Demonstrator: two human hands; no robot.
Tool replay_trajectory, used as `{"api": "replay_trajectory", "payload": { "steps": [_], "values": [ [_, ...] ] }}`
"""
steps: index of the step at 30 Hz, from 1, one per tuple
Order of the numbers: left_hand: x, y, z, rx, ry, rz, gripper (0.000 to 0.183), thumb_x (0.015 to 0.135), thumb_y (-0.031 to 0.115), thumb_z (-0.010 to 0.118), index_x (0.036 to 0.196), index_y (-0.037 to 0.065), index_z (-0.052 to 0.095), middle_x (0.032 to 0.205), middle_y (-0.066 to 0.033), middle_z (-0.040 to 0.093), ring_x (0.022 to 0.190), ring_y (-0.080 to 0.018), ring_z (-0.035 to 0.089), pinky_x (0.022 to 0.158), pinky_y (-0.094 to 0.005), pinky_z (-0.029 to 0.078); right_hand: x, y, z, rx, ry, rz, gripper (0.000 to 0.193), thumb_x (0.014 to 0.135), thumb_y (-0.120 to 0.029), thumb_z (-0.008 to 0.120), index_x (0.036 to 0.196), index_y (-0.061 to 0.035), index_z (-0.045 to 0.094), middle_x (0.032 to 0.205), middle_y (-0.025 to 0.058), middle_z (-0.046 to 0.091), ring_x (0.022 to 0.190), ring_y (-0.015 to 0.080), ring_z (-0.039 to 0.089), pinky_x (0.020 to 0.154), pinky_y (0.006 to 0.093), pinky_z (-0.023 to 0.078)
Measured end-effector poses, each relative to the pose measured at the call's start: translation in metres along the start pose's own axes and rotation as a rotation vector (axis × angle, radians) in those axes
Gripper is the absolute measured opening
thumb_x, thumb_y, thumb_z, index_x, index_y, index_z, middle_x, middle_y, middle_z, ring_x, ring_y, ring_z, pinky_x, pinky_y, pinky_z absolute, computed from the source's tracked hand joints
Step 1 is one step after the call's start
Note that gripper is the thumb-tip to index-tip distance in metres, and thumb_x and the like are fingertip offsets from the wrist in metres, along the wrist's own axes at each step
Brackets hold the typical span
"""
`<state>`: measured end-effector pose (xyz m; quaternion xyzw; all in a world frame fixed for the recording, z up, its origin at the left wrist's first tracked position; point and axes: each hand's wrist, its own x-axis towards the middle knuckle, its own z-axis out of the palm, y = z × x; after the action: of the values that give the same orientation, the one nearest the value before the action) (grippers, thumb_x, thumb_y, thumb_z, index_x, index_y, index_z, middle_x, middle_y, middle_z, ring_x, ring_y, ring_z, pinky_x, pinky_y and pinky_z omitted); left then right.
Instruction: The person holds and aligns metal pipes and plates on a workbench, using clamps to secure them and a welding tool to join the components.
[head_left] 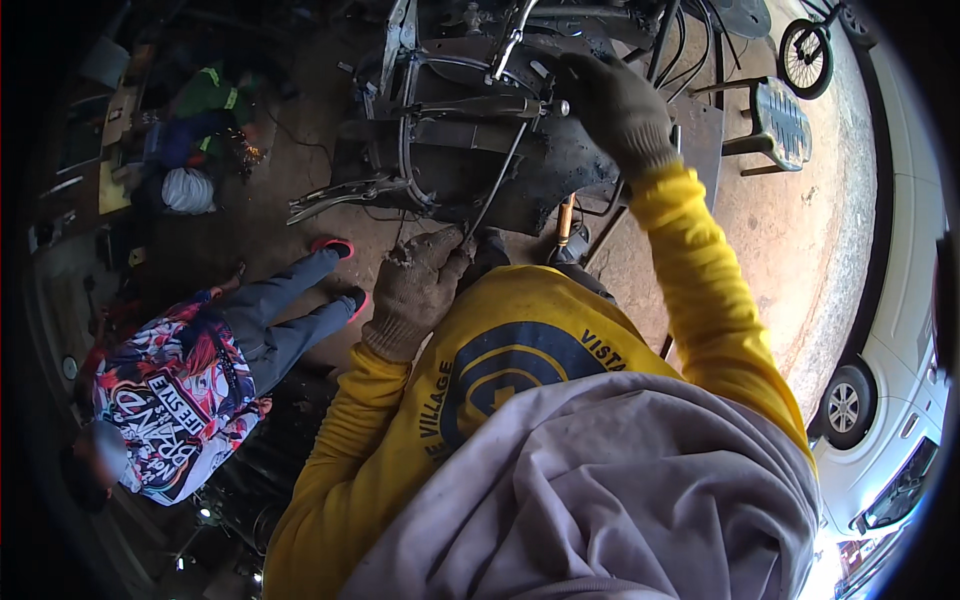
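My left hand (410,290), in a dirty knitted glove, is closed by the near edge of the dark workbench (575,165). A thin metal rod (497,185) slants up from its fingers toward a metal tube frame (408,130) on the bench. My right hand (625,110), gloved the same way, reaches over the far right part of the bench, beside the end of a thick crosswise tube (480,107). Its fingertips fade into the dark background, so their grip does not show. Below it, an orange-brown handle (565,220) stands upright at the bench edge.
To the left stands a person (180,390) in a patterned top; farther off, another in green (205,105) works amid sparks (248,150). A plastic chair (780,125), a small wheel (805,60) and a white vehicle (890,340) are on the right. Black cables (690,50) hang near the bench.
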<state>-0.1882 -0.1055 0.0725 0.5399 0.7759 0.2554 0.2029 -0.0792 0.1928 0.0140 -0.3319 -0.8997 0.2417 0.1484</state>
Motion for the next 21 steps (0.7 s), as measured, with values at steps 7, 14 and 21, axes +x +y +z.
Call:
{"api": "replay_trajectory", "payload": {
  "steps": [7,14,21],
  "values": [
    [0.007,-0.023,0.004,0.310,0.107,0.140,0.029,0.090,0.010,0.072,0.118,0.009,0.068,0.096,-0.0085,0.074,0.081,-0.0267,0.071,0.069,-0.0378,0.056,0.111,0.049,0.035,-0.015,-0.166,-0.489,0.038,0.097,-0.048,0.062,0.109,-0.0145,0.076,0.097,0.0140,0.074,0.093,0.0362,0.070,0.085,0.0433,0.054],
    [0.012,-0.039,0.020,0.408,0.055,0.163,0.039,0.090,0.017,0.061,0.129,0.013,0.061,0.118,-0.0061,0.072,0.108,-0.0229,0.070,0.085,-0.0380,0.058,0.150,0.029,0.060,-0.690,-0.473,-0.621,0.025,0.093,-0.030,0.061,0.100,-0.0135,0.078,0.098,0.0075,0.076,0.094,0.0294,0.074,0.074,0.0429,0.059],
    [0.027,-0.045,0.022,0.386,0.170,0.184,0.050,0.087,0.011,0.073,0.136,0.016,0.061,0.110,-0.0020,0.074,0.083,-0.0228,0.070,0.071,-0.0370,0.056,0.162,0.019,0.085,-0.228,-0.213,-0.159,0.032,0.087,-0.038,0.065,0.094,-0.0097,0.077,0.092,0.0130,0.075,0.088,0.0313,0.074,0.072,0.0444,0.058]
  ]
}}
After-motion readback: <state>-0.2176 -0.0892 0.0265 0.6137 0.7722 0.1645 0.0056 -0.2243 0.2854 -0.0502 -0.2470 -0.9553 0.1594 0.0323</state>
